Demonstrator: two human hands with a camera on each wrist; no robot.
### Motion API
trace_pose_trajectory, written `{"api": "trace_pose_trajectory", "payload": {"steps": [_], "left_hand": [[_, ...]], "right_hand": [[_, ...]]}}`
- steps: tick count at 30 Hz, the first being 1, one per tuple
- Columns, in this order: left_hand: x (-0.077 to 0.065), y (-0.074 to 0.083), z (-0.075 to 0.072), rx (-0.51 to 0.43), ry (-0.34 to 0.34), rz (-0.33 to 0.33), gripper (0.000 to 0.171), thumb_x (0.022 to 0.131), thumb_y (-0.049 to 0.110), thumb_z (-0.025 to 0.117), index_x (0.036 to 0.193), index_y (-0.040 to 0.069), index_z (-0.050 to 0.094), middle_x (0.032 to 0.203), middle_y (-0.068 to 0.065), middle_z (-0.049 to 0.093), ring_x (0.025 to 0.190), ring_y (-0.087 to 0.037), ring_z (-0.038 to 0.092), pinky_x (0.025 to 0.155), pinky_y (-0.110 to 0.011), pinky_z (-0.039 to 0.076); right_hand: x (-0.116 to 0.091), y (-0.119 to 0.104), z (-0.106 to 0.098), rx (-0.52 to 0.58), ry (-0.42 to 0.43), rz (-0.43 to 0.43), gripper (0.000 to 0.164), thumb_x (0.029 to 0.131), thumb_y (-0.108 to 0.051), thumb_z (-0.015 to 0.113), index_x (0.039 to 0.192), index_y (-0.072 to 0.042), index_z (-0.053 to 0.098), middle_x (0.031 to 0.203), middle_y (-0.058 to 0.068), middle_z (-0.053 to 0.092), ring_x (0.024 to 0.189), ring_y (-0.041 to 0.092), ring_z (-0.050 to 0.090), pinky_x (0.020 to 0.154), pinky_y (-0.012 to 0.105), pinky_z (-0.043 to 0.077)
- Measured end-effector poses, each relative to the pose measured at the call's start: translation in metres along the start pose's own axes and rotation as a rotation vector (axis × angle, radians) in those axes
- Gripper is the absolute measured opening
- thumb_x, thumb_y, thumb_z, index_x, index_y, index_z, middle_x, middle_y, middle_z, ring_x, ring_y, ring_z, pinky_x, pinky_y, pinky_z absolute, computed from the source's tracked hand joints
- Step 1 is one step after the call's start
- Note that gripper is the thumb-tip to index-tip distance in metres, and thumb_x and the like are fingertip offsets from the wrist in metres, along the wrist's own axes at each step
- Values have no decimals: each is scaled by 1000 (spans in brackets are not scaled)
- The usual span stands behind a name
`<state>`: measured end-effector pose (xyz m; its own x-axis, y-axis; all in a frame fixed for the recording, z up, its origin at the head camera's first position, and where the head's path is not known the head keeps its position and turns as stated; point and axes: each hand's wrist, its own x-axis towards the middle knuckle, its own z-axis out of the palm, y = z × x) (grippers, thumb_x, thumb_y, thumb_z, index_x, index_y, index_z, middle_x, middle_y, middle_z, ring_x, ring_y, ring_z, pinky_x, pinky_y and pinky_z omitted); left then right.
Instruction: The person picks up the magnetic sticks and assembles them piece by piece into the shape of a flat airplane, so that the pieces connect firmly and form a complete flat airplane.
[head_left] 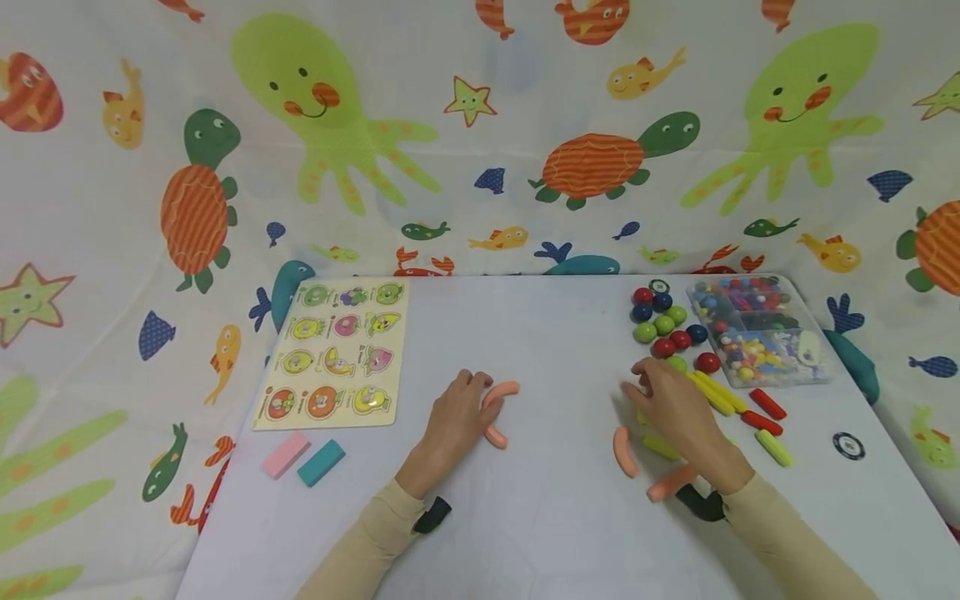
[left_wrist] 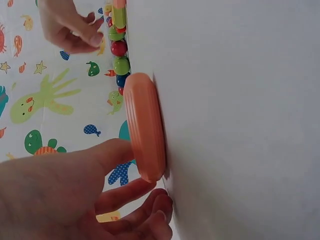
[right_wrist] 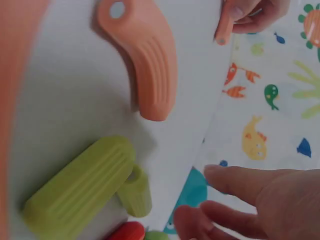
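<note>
My left hand (head_left: 456, 418) pinches a curved orange ridged toy piece (head_left: 501, 390) on the white table, its thumb across the bend. In the left wrist view the orange piece (left_wrist: 145, 127) stands edge-on, with thumb and index finger at its near side. My right hand (head_left: 678, 412) hovers over the right of the table, fingers loosely bent and nothing between them. Under and beside it lie yellow-green ridged pieces (head_left: 660, 447) and two more orange curved pieces (head_left: 625, 452). The right wrist view shows an orange piece with a round hole (right_wrist: 150, 60) and a thick green piece (right_wrist: 80, 190).
A fruit picture board (head_left: 330, 354) lies at the left, with a pink block (head_left: 286, 455) and a teal block (head_left: 321, 463) before it. Red, blue and green balls (head_left: 680, 339), a clear bead box (head_left: 761, 329), yellow sticks (head_left: 716, 393) and red pieces (head_left: 768, 404) lie at the right.
</note>
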<state>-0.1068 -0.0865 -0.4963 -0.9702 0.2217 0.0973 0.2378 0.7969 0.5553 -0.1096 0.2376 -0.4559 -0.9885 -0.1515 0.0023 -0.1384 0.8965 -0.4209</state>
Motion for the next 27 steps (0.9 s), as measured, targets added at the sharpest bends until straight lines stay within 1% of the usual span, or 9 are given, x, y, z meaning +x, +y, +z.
{"api": "trace_pose_trajectory", "payload": {"steps": [3,6,11,13,18,22,25,27], "left_hand": [[3,1,0,1,-33,-1,29,95,25,70,115,4,68,93,-6,58,72,-14,49,62,-27,45],[7,2,1,17,-55,11,28,95,26,70,114,5,67,93,-5,57,75,-15,52,65,-29,48],[10,3,4,52,-61,50,26,96,27,71,111,6,67,94,-6,58,77,-18,57,68,-32,53],[11,4,4,59,-56,65,24,95,25,71,109,5,68,93,-7,59,76,-19,58,67,-33,54],[11,3,5,68,-36,85,21,98,24,69,106,5,70,89,-8,58,73,-19,58,65,-31,54],[13,0,5,63,-24,93,20,97,23,70,105,5,70,86,-7,57,69,-16,54,63,-29,52],[14,-1,5,42,-30,82,19,96,21,71,105,4,70,85,-6,56,67,-14,51,61,-27,49],[15,-2,4,27,-36,71,19,96,21,71,105,4,70,85,-6,56,66,-13,49,61,-27,48]], "right_hand": [[-6,5,-2,-37,-47,37,35,91,-26,77,111,1,66,88,9,65,74,20,56,66,34,52],[-7,7,0,-70,-96,57,36,89,-28,79,105,1,65,85,8,63,72,19,55,65,33,52],[-8,6,4,-71,-179,114,43,89,-31,78,110,3,62,81,7,59,75,22,54,64,33,47],[-9,6,5,-70,-192,128,45,89,-31,78,112,3,61,80,7,56,75,23,53,64,32,45],[-10,5,9,-72,-176,115,42,90,-26,78,114,3,60,80,7,56,74,22,52,63,31,44],[-3,-1,10,-78,-150,82,35,92,-19,75,115,3,60,85,10,62,73,22,54,67,35,51],[7,-9,10,-72,-104,39,32,91,-15,74,116,2,63,93,13,67,77,23,59,74,42,56],[15,-17,10,-56,-59,-12,31,89,-12,75,115,1,65,98,15,70,82,25,61,78,44,56]]}}
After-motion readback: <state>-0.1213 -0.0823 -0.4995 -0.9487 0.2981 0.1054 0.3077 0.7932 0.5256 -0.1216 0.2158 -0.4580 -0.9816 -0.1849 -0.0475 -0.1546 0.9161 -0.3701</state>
